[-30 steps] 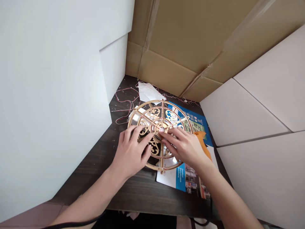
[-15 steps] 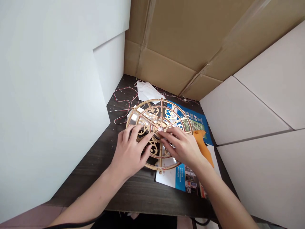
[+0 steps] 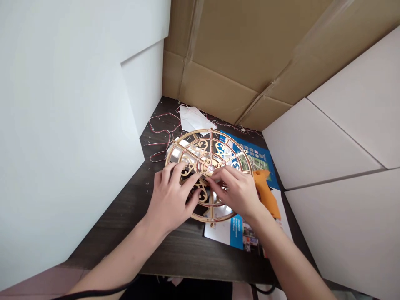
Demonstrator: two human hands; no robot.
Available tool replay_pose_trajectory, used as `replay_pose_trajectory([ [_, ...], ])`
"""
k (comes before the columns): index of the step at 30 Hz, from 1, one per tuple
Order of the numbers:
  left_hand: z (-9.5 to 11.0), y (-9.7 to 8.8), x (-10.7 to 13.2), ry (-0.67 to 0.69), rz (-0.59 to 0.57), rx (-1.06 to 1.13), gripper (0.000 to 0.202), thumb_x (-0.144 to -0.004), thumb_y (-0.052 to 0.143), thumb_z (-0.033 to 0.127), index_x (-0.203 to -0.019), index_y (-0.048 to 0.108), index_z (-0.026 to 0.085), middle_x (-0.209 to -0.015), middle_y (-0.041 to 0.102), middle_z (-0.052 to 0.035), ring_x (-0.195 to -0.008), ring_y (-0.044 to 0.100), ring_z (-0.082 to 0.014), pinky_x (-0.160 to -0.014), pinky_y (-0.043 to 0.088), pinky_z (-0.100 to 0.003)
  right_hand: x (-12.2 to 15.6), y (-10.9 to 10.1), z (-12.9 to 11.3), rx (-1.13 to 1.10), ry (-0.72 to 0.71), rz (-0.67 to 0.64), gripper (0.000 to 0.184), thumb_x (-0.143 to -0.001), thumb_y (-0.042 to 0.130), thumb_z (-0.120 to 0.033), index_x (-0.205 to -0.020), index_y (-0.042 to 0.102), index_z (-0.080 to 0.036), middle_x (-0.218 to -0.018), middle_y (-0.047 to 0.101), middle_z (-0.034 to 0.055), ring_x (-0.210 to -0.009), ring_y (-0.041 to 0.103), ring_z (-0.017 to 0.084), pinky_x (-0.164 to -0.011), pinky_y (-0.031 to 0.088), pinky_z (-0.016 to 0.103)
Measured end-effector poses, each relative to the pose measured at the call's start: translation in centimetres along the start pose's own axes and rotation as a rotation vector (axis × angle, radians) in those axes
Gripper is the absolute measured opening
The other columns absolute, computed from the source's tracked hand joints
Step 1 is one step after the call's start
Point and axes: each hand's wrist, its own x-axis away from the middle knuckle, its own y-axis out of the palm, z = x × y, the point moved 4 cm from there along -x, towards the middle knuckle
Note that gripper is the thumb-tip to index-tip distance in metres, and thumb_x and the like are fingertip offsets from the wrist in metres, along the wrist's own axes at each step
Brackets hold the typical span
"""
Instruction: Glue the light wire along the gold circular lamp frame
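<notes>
A round, gold-toned wheel-shaped frame (image 3: 211, 205) with spokes, rings and scrollwork is raised above the table in front of me; thin reddish lines run along its rings. My left hand (image 3: 171, 196) grips its left side, fingers curled over the rings, with the index fingertip reaching the hub (image 3: 208, 166). Just right of the hub, my right hand (image 3: 239, 189) has thumb and fingers pinched together. Whatever is between them is too small to make out. Both hands cover part of the lower wheel.
Under the wheel lie printed brochures (image 3: 236, 233) and an orange object (image 3: 268, 196). Thin red-and-white wires (image 3: 161, 132) and a white sheet (image 3: 195, 118) lie on the dark table (image 3: 175, 254). White panels (image 3: 331, 133) and cardboard (image 3: 225, 79) enclose the work area.
My right hand's fingers have drawn in closer together and shifted slightly at the hub. The left hand stays almost in place, and the wheel has barely moved.
</notes>
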Motion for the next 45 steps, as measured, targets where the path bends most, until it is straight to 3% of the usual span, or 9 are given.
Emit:
replay_pose_trajectory([
  [4,0.0,-0.1,0.1,0.021,0.031,0.006,0.029,-0.095,0.055,0.026,-0.118,0.072,0.019,-0.132,0.06,-0.015,-0.122,0.051,-0.0373,-0.088,0.049,-0.055,-0.7,0.5,0.1,-0.068,0.121,-0.065,0.016,-0.099,0.058,-0.027,-0.086,0.06,-0.018,-0.079,0.065,0.0001,-0.064,0.058,0.01,-0.055,0.038,0.023],
  [8,-0.2,-0.1,0.3,0.004,0.032,0.02,0.032,-0.095,0.054,0.028,-0.121,0.066,0.013,-0.131,0.062,-0.0149,-0.122,0.051,-0.0359,-0.089,0.049,-0.053,-1.2,0.6,0.2,-0.1,0.144,-0.093,0.008,-0.096,0.057,-0.024,-0.094,0.062,-0.019,-0.08,0.065,-0.0009,-0.063,0.057,0.009,-0.056,0.039,0.022],
  [11,-0.3,-0.1,0.4,-0.014,0.036,0.042,0.037,-0.096,0.054,0.029,-0.125,0.06,0.007,-0.131,0.062,-0.0166,-0.122,0.051,-0.0347,-0.092,0.048,-0.052,-1.1,0.6,0.2,-0.12,0.118,-0.124,0.013,-0.098,0.053,-0.023,-0.098,0.065,-0.02,-0.09,0.067,-0.0002,-0.075,0.062,0.01,-0.062,0.045,0.022],
  [15,-0.5,-0.1,0.4,-0.031,0.036,0.052,0.038,-0.096,0.053,0.03,-0.125,0.058,0.006,-0.131,0.061,-0.0173,-0.122,0.05,-0.0346,-0.094,0.047,-0.052,-0.8,0.6,-0.2,-0.104,0.053,-0.139,0.02,-0.101,0.051,-0.024,-0.106,0.07,-0.021,-0.1,0.067,0.0025,-0.088,0.064,0.013,-0.071,0.05,0.024],
  [24,-0.5,0.0,0.5,-0.047,0.03,0.083,0.035,-0.096,0.053,0.03,-0.122,0.058,0.008,-0.132,0.06,-0.0173,-0.122,0.049,-0.0355,-0.092,0.047,-0.053,-0.9,0.9,-0.7,0.056,-0.107,-0.128,0.022,-0.104,0.049,-0.025,-0.107,0.071,-0.021,-0.099,0.065,0.0048,-0.084,0.061,0.014,-0.059,0.04,0.025],
  [31,-0.5,0.0,0.4,-0.056,0.04,0.113,0.032,-0.094,0.054,0.029,-0.118,0.059,0.009,-0.128,0.06,-0.0176,-0.122,0.049,-0.0355,-0.093,0.047,-0.053,-1.3,1.1,-0.9,0.061,-0.117,-0.143,0.021,-0.104,0.049,-0.023,-0.107,0.069,-0.021,-0.097,0.066,0.0043,-0.084,0.059,0.016,-0.059,0.04,0.026],
  [35,-0.6,-0.1,0.4,-0.06,0.057,0.111,0.031,-0.094,0.055,0.028,-0.118,0.059,0.009,-0.128,0.059,-0.0179,-0.122,0.049,-0.0358,-0.094,0.047,-0.053,-0.9,0.0,-0.6,-0.038,-0.112,0.04,0.014,-0.097,0.056,-0.01,-0.103,0.066,-0.018,-0.095,0.066,0.0041,-0.086,0.057,0.017,-0.075,0.048,0.03],
  [38,-0.6,-0.2,0.4,-0.06,0.067,0.116,0.03,-0.094,0.055,0.028,-0.117,0.059,0.009,-0.128,0.059,-0.0188,-0.122,0.048,-0.036,-0.095,0.047,-0.054,-0.2,-0.7,0.0,-0.003,-0.022,0.196,0.013,-0.094,0.058,-0.008,-0.101,0.066,-0.016,-0.094,0.059,0.0083,-0.087,0.055,0.018,-0.074,0.047,0.032],
  [45,-0.7,-0.1,0.5,-0.05,0.062,0.103,0.03,-0.095,0.054,0.028,-0.117,0.058,0.009,-0.128,0.058,-0.0192,-0.121,0.048,-0.0358,-0.095,0.048,-0.054,0.5,0.0,0.2,0.043,0.003,0.111,0.012,-0.096,0.06,-0.016,-0.103,0.07,-0.018,-0.094,0.057,0.0078,-0.085,0.053,0.019,-0.073,0.046,0.034],
])
